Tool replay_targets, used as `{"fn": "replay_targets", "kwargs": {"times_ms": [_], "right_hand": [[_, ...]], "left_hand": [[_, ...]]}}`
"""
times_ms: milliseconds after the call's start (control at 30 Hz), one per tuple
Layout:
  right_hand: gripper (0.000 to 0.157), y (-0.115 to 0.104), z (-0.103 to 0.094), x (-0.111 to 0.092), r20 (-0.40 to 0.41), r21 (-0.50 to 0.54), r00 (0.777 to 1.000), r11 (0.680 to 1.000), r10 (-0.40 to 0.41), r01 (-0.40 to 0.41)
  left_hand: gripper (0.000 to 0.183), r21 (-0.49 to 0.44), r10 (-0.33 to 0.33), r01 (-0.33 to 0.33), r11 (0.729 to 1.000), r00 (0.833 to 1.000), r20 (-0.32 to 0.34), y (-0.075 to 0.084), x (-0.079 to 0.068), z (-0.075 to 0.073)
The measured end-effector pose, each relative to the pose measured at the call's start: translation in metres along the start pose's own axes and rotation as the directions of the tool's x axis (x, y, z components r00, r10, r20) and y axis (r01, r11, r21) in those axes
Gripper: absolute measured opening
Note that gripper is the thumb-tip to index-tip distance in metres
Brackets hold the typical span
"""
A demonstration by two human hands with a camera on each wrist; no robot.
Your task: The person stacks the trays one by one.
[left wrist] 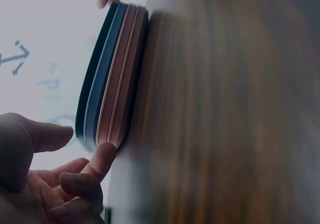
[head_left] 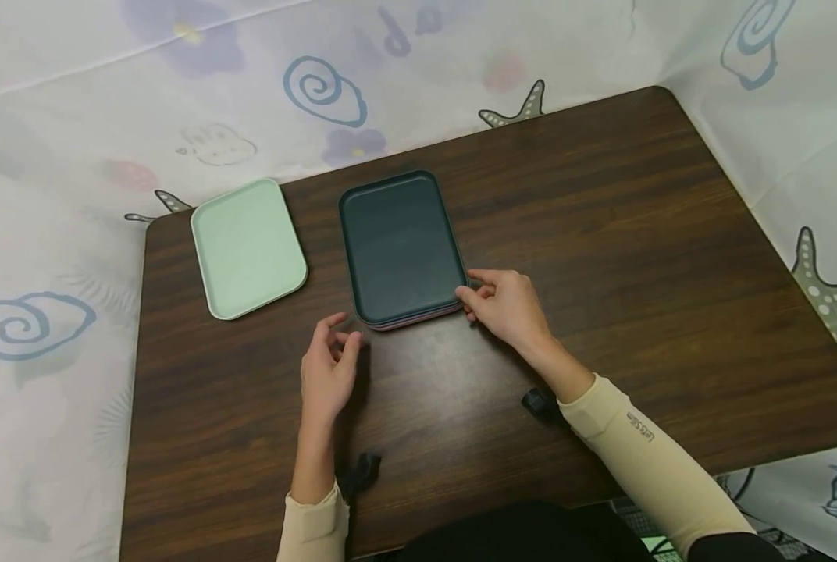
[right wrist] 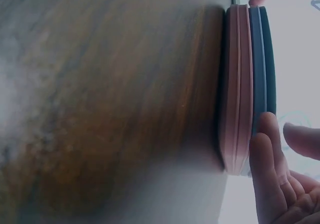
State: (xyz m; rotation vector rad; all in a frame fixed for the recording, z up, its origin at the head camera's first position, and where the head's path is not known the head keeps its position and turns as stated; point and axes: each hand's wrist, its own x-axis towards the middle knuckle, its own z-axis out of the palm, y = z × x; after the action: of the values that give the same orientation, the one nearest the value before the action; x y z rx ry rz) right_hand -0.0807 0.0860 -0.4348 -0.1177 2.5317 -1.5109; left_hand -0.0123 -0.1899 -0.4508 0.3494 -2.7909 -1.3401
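Note:
A dark green rectangular tray (head_left: pixel 400 242) lies on top of a stack. Beneath it the wrist views show a blue tray (right wrist: pixel 257 58) and two pink layers (left wrist: pixel 120 78). My right hand (head_left: pixel 506 308) is at the stack's near right corner, fingertips touching its side. The right thumb is over the rim in the head view, but stands apart from the stack in the right wrist view. By the near left corner is my left hand (head_left: pixel 329 367), fingers loosely bent and thumb apart; one fingertip appears to meet the pink edge in the left wrist view.
A pale mint tray (head_left: pixel 250 250) lies left of the stack, near the back left corner of the brown wooden table (head_left: pixel 601 226). Patterned white cloth (head_left: pixel 60 234) hangs behind and beside the table. Black wrist mounts (head_left: pixel 360 472) show below the hands.

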Motion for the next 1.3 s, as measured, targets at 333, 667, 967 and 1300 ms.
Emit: {"fn": "replay_targets", "kwargs": {"times_ms": [333,667,967,1300], "right_hand": [[0.042,-0.021,0.015,-0.001,0.016,0.052,0.997,0.996,-0.073,0.072],[0.042,-0.061,0.052,0.008,0.258,0.105,0.964,0.994,-0.065,0.038],[0.040,-0.096,0.097,0.039,0.343,0.089,0.935,0.994,-0.084,0.057],[0.042,-0.124,0.139,0.068,0.355,0.000,0.935,1.000,0.001,-0.001]], "left_hand": [[0.037,-0.062,-0.084,0.080,0.995,0.994,-0.075,-0.035,0.001,-0.045],[0.049,0.109,-0.339,0.355,0.928,0.930,-0.139,-0.065,0.033,-0.119],[0.062,0.198,-0.417,0.433,0.879,0.901,-0.119,-0.085,0.067,-0.153],[0.066,0.233,-0.426,0.434,0.870,0.901,-0.088,-0.092,0.088,-0.165]]}}
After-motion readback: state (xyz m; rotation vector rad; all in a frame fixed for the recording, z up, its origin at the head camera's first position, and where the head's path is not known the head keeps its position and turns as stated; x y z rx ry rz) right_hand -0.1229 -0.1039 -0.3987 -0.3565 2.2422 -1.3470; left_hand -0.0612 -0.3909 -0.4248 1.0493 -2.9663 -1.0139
